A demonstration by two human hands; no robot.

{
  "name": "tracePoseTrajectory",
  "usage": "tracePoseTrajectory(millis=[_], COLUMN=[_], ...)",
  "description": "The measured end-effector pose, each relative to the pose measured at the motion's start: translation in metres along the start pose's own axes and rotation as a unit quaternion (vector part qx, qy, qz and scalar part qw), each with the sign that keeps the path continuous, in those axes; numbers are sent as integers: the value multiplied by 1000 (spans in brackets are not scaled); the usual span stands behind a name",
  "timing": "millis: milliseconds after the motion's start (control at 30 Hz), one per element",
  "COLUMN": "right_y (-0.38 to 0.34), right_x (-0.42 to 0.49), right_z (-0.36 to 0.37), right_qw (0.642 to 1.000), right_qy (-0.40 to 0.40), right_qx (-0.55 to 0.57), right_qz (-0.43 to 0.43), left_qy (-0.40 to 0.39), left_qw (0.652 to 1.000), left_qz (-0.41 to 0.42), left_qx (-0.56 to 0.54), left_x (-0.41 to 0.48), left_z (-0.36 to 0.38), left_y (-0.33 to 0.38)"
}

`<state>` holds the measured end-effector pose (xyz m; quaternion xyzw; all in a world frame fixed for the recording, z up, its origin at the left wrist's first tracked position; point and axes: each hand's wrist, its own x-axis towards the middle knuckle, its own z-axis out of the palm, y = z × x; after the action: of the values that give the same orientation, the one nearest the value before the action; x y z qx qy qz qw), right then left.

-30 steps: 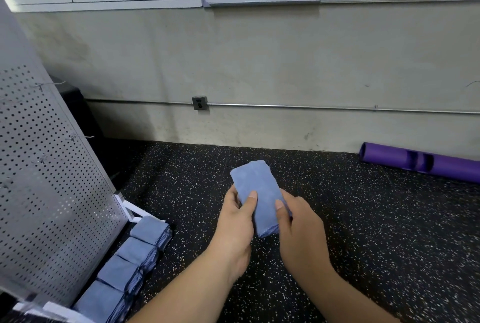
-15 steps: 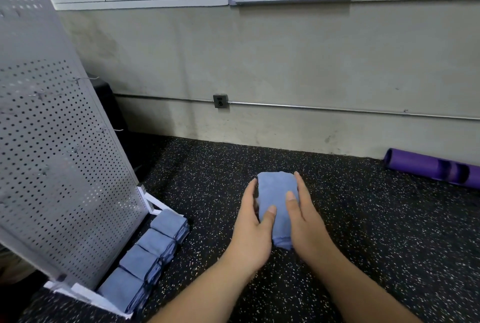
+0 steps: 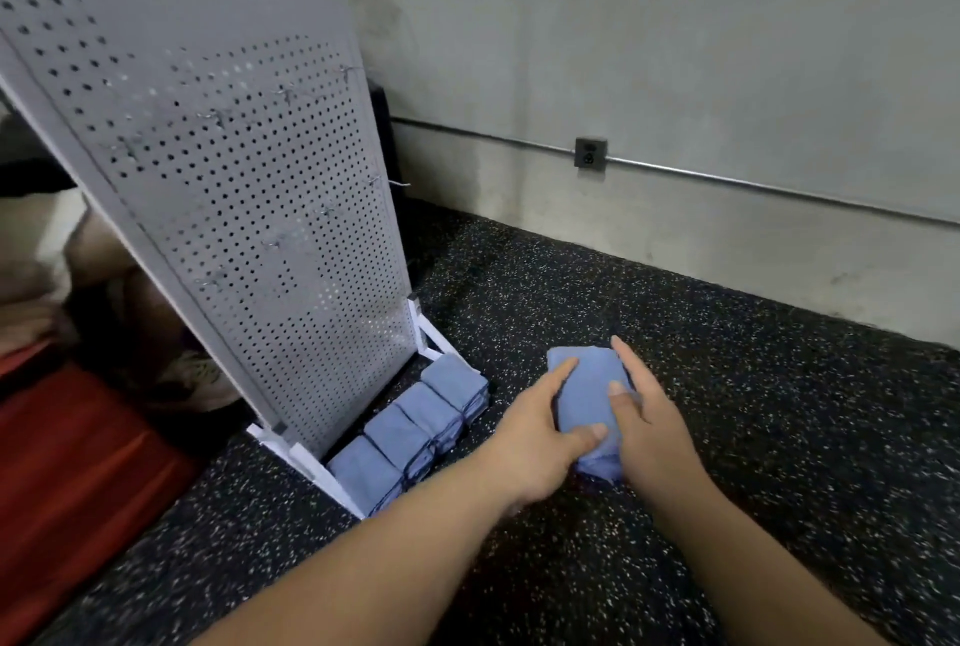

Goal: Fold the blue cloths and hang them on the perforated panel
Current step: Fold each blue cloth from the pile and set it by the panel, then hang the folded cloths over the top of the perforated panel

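Note:
A folded blue cloth (image 3: pixel 586 398) lies on the speckled black floor in front of me. My left hand (image 3: pixel 537 445) rests on its left side, index finger straight along the edge and thumb laid across its near end. On the cloth's right side is my right hand (image 3: pixel 652 437), fingers straight and thumb pressing the top. The grey perforated panel (image 3: pixel 249 208) leans up at the left, with small wire hooks (image 3: pixel 390 183) sticking out; nothing hangs on them. Several folded blue cloths (image 3: pixel 408 429) lie in a row at the panel's foot.
The panel's white base frame (image 3: pixel 332 481) juts onto the floor beside the row. A concrete wall with a metal conduit and an outlet box (image 3: pixel 590 152) runs behind. Red fabric (image 3: pixel 67 468) and other bundles sit left of the panel.
The cloth went from held up in both hands to lying on the floor under flat fingers. My view has swung left, so the panel now fills the left side.

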<state>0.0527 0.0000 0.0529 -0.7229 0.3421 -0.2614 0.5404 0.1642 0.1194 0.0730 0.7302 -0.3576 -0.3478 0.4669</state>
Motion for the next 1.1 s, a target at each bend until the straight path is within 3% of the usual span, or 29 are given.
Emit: tracePoseTrajectory(millis=[133, 300, 633, 733, 833, 1100], right_y=[3, 3, 43, 46, 30, -78], right_x=[11, 21, 26, 29, 34, 25], right_z=[43, 95, 187, 201, 210, 210], right_qw=[989, 954, 942, 949, 960, 969], right_qy=[-113, -204, -266, -266, -243, -197], right_qx=[84, 174, 93, 67, 78, 147], right_qz=[51, 132, 182, 153, 111, 36], left_qy=[29, 8, -76, -54, 35, 152], left_qw=[998, 989, 966, 975, 984, 986], left_qz=[-53, -144, -220, -212, -177, -42], left_qx=[-5, 13, 108, 42, -5, -56], left_x=[7, 11, 4, 5, 5, -36], left_z=[-45, -95, -167, -174, -184, -216], left_y=[-26, -60, -141, -152, -141, -65])
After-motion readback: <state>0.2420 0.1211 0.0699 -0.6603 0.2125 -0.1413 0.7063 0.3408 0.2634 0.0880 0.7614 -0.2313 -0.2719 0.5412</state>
